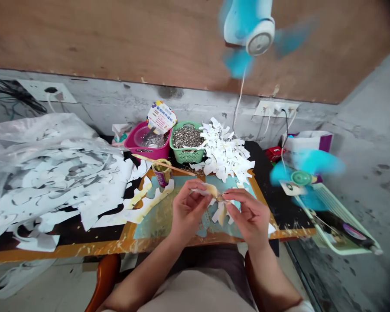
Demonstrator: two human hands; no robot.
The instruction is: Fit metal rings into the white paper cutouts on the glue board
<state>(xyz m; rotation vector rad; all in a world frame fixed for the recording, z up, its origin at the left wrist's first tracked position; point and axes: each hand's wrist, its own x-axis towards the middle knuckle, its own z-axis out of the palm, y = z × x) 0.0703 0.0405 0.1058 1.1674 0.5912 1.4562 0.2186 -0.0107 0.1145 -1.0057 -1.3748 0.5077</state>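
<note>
Above the front of the table, my left hand pinches a white cut-out strip with a yellowish smear on it. My right hand meets it from the other side, thumb and fingers pinched on what looks like a small metal ring at the strip's end. Finer detail between the fingertips is too small to make out. Beneath the hands, more white cut pieces lie on a blue-green mat. Yellow-smeared strips rest to the left, beside an open can with a wooden stick across it.
Small metal rings fill a green basket; a pink basket stands beside it. White cut pieces are heaped at the back and in a plastic bag at left. Two fans spin, the lower one near a tray at right.
</note>
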